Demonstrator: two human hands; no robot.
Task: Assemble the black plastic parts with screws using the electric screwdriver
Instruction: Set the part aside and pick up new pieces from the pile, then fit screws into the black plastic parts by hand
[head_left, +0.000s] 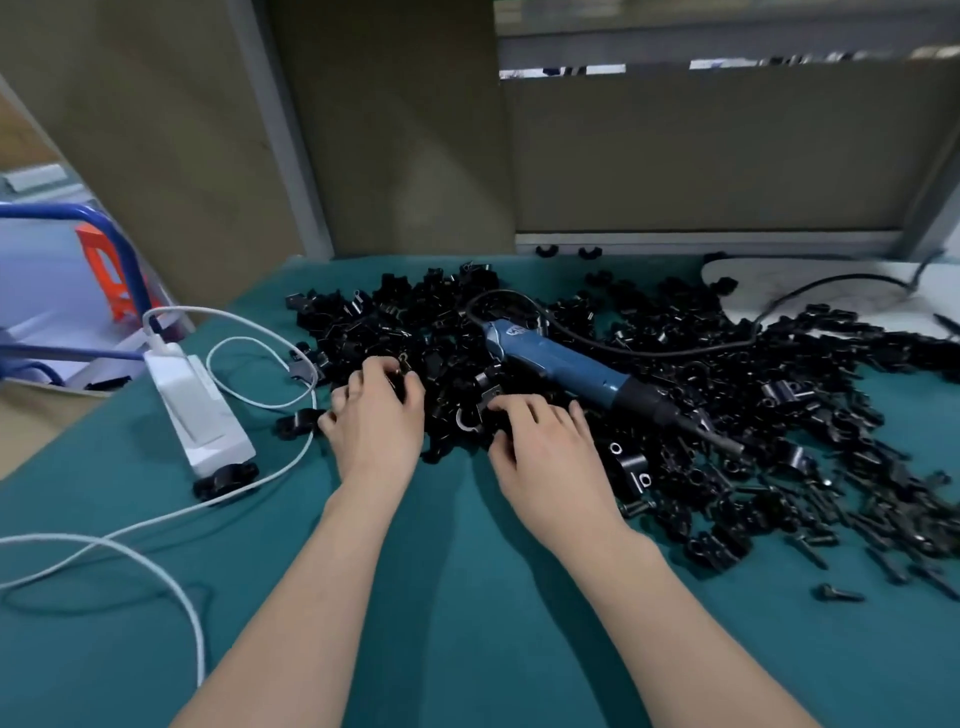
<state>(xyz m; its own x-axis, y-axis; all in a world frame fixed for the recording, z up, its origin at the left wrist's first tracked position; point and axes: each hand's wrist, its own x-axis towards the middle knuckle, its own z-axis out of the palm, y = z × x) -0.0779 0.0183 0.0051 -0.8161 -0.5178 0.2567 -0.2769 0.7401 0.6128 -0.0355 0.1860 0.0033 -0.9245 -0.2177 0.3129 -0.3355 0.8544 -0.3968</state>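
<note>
- Left hand (376, 421): fingers curled, thumb and forefinger pinching a small black part (397, 376) at the near-left edge of the pile
- Right hand (545, 447): fingers spread and slightly bent, tips resting on the black plastic parts (779, 395); no grip visible
- Electric screwdriver (571, 364): lies on the pile just beyond the right hand; long axis runs far-left to near-right, bit pointing near-right
- Loose black screws (841, 592): near right, on the green mat (441, 571)
- White adapter (202, 410): left of both hands
</note>
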